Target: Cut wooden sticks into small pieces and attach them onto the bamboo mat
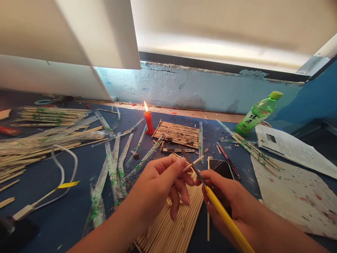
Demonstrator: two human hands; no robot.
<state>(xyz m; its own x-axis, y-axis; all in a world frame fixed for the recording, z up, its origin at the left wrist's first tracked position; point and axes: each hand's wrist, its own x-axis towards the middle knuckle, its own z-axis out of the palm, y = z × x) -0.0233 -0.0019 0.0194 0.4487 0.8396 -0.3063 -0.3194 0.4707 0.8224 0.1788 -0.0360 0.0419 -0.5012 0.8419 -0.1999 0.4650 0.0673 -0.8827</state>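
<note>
At the far left of my feed I have bundles of sticks in plastic (52, 116), then a white cable (76, 165) and a scatter of clear wrappers (113, 172). A lit red candle (149, 123) stands beside a scorched stick panel (179, 133). The left hand (160, 179) pinches a short stick (197, 160) between thumb and forefinger, its lower fingers loosely curled above a row of sticks (184, 228). The right hand (226, 193) is wrapped round a yellow-handled knife (222, 211), its blade crossing the stick just beside the left fingertips. I'd judge the step in hand to be cutting or trimming that stick; the next move calls for a firm pinch and light, controlled pressure, edge away from skin. Further right I see a phone (221, 168), a green bottle (255, 114) and printed paper (295, 146).
</note>
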